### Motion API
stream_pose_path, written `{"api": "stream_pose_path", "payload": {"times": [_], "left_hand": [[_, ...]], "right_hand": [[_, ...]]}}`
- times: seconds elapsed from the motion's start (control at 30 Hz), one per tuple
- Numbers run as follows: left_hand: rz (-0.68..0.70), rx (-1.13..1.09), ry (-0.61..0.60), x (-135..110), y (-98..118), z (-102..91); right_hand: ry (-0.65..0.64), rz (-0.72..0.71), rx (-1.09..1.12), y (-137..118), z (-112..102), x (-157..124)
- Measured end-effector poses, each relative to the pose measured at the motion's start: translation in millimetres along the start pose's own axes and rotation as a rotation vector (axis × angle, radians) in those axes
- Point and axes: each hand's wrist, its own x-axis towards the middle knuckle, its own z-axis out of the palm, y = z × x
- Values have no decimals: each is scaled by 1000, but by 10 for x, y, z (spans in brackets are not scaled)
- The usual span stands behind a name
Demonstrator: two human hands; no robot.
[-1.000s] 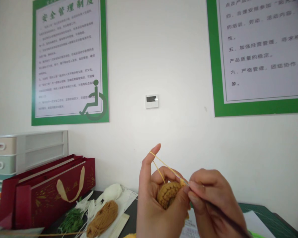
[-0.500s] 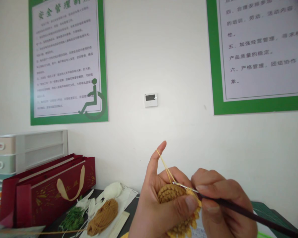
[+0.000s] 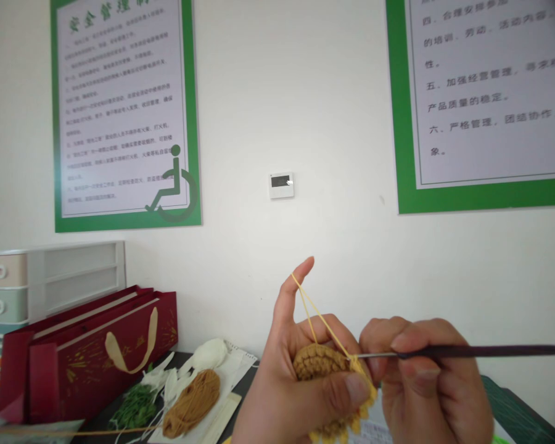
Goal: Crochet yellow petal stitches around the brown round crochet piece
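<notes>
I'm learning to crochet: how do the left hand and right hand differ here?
The left hand cups the crocheted piece against its palm, while the right hand pinches the crochet hook. The left hand raises one finger with yellow yarn looped over it, whereas the right hand has its fingers curled. Both hands are bare and work close together at the piece's edge, where the hook's tip sits.

One left hand (image 3: 296,394), one right hand (image 3: 430,388), one crochet hook (image 3: 462,352), one crocheted disc (image 3: 317,364), two yarn balls (image 3: 192,404) (one white).
</notes>
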Motion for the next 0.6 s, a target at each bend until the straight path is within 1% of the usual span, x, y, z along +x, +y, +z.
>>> {"api": "stream_pose_path", "payload": {"times": [0.07, 0.13, 0.2, 0.27, 0.37, 0.43, 0.53, 0.6], "left_hand": [[-9, 8, -7, -2, 2, -2], [-4, 11, 2, -6, 8, 1], [6, 18, 16, -12, 17, 7], [4, 22, 26, -17, 26, 14], [-9, -11, 32, -19, 31, 27], [-3, -35, 41, -18, 27, 38], [26, -17, 60, -19, 13, 50], [37, 11, 70, -22, 7, 54]], "right_hand": [[5, 30, -2, -4, -12, -21], [15, 3, -24, 2, 5, -36], [48, -85, -76, 17, 57, -49], [111, -199, -133, 38, 128, -58], [187, -320, -185, 62, 195, -53], [160, -390, -234, 73, 175, -37], [30, -531, -327, 97, 58, -21], [-16, -597, -346, 118, -20, -26]]}}
